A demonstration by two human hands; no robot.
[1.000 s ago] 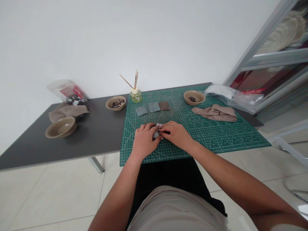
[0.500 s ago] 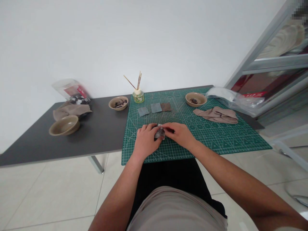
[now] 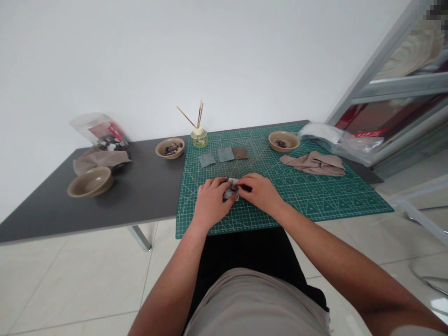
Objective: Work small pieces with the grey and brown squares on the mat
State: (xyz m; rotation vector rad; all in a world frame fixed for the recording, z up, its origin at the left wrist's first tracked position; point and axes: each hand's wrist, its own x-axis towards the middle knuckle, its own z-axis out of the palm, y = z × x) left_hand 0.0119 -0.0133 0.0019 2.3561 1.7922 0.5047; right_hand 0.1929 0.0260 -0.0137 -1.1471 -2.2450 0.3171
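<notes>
- Left hand (image 3: 210, 201): palm down on the cutting mat, fingers curved closed over the left side of the small pale folded piece (image 3: 231, 190), which they seem to press and hold.
- Right hand (image 3: 261, 193): comes in from the right, with the fingertips (image 3: 245, 182) drawn close together and pinching the same piece from the other side. There is no open gap between the two hands.
- The piece sits between the hands on the near middle part of the green cutting mat (image 3: 297, 205). A dark bit (image 3: 233, 187) shows at its centre; possibly a chip wrapped in pale sheet, but the fingers hide too much to be sure.
- On the mat, far edge: blue-grey square (image 3: 206, 160), grey square (image 3: 226, 154) and brown square (image 3: 240, 152), lying flat in a row, just apart.
- Far right of the mat: tan bowl (image 3: 284, 141) with dark pieces inside; crumpled beige cloth (image 3: 313, 163) nearer the hands.
- Grey table (image 3: 140, 186), left of the mat: tan bowl (image 3: 170, 148) holding dark pieces; a third tan bowl (image 3: 90, 182) beside a beige cloth (image 3: 100, 159); tipped clear jar (image 3: 94, 128) holding dark and pale pieces.
- Behind the mat: reed diffuser (image 3: 199, 138) with thin sticks, standing upright.
- Mat's far right corner: clear plastic bag (image 3: 332, 141).
</notes>
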